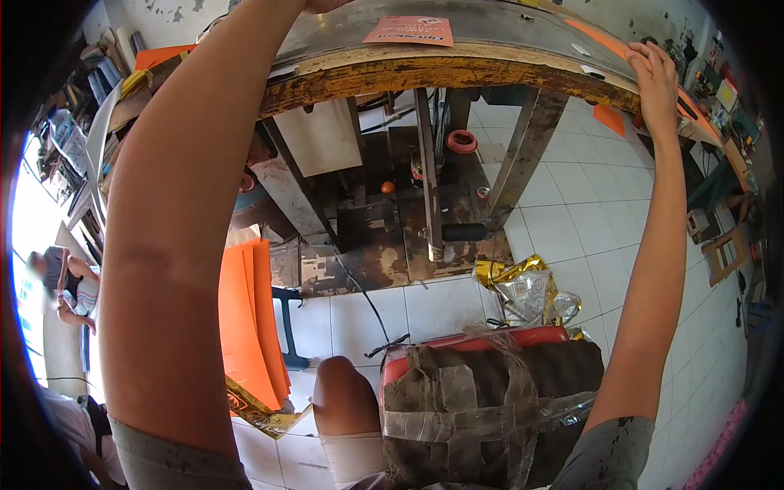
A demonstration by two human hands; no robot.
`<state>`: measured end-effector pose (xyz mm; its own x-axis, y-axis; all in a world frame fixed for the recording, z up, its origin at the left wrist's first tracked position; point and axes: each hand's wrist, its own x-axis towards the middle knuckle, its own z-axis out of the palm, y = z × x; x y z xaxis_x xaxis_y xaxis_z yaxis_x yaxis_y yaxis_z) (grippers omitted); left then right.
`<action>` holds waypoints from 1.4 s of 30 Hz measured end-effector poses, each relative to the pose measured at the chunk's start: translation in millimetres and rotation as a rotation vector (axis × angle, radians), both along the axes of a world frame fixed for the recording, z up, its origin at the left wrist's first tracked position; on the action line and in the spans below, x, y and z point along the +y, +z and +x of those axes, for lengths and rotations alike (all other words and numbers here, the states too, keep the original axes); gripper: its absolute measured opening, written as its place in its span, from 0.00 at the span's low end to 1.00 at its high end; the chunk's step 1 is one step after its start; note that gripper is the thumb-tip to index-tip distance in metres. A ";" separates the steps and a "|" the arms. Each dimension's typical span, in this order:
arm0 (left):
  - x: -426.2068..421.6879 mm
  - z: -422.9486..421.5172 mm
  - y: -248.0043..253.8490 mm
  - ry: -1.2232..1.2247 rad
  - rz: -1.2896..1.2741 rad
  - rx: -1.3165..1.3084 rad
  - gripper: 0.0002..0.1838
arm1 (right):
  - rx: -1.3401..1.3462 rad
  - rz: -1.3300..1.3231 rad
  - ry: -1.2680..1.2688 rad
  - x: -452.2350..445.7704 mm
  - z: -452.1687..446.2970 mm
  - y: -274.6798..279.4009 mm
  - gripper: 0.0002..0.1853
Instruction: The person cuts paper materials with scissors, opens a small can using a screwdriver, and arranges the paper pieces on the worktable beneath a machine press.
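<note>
My left arm reaches up to the workbench (359, 72); only a sliver of my left hand (328, 4) shows at the top edge, its fingers out of frame. At the bench's right side my right hand (656, 77) has its fingers bent and close together over an orange sheet (600, 39). A pink printed card (411, 31) lies flat on the bench top between the hands. Small white pieces (581, 50) lie near the bench's front edge.
Below left stand large orange sheets (245, 318). A taped, padded seat (490, 408) is beside my knee, with gold and silver wrappers (531, 290) behind it. Under the bench are metal legs (527, 155) and a pink bowl (461, 141). Another person (69, 282) sits at far left.
</note>
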<state>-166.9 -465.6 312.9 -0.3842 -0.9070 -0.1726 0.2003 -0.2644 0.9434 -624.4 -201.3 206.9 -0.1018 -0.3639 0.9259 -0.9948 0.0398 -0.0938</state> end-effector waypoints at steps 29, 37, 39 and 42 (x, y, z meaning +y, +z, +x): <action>29.0 -2.5 -0.8 -0.010 0.013 0.108 0.12 | -0.283 0.100 0.066 22.0 44.8 7.1 0.15; 29.7 -3.5 0.0 -0.005 0.034 0.133 0.11 | -0.240 0.075 0.028 21.8 41.9 6.2 0.18; 32.0 -5.4 0.6 0.024 0.081 0.184 0.10 | -0.102 0.014 -0.011 13.0 27.2 3.3 0.17; 30.1 -5.6 0.6 0.048 0.056 0.166 0.10 | 0.180 -0.055 -0.029 -1.6 -11.3 -5.3 0.17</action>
<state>-172.4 -435.5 313.5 -0.3681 -0.9157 -0.1614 0.3660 -0.3023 0.8802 -635.7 -203.0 201.6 0.0581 -0.3112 0.9486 -0.9942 0.0681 0.0832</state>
